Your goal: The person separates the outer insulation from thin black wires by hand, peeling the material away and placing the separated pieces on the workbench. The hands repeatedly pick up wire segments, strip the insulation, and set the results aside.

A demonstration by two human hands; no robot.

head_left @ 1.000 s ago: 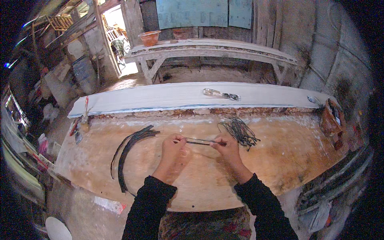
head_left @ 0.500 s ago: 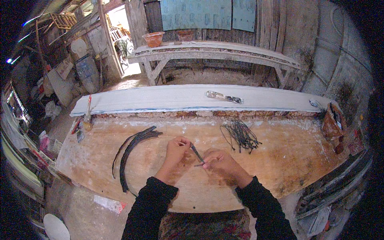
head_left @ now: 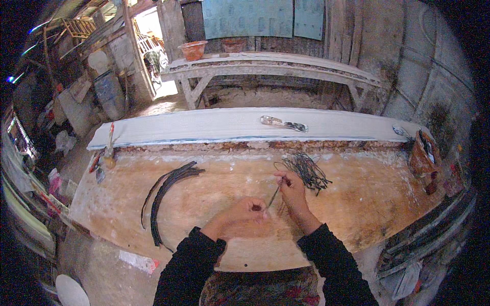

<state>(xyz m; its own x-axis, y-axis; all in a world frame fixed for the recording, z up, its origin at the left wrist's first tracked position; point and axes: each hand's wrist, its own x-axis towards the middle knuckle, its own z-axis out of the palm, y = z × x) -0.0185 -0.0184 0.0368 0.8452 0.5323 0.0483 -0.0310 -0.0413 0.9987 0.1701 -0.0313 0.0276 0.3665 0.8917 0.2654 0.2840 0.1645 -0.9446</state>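
Note:
A thin dark strip point(head_left: 274, 197) runs slantwise between my two hands, just above the wooden tabletop. My left hand point(head_left: 244, 213) pinches its lower, near end. Farther up and to the right, my right hand point(head_left: 293, 191) grips the other end with the thumb and fingers closed. Right behind the right hand lies a tangled bunch of thin dark cords point(head_left: 308, 171) with small knobby ends. To the left of my hands, a curved bundle of longer black strips point(head_left: 164, 201) rests on the board, one strip bowed slightly apart from it.
A white-coated ledge point(head_left: 204, 125) spans the table's point(head_left: 204, 245) far side, with a smeared, scraper-like tool point(head_left: 284, 123) on it. A brush point(head_left: 110, 148) stands at the left end, a brown container point(head_left: 422, 153) at the right. Beyond is a long bench point(head_left: 286, 64) carrying an orange pot point(head_left: 193, 50).
My right hand has moved up and away toward the cord bunch, while my left hand has come down and right. The strip between them now slants the opposite way.

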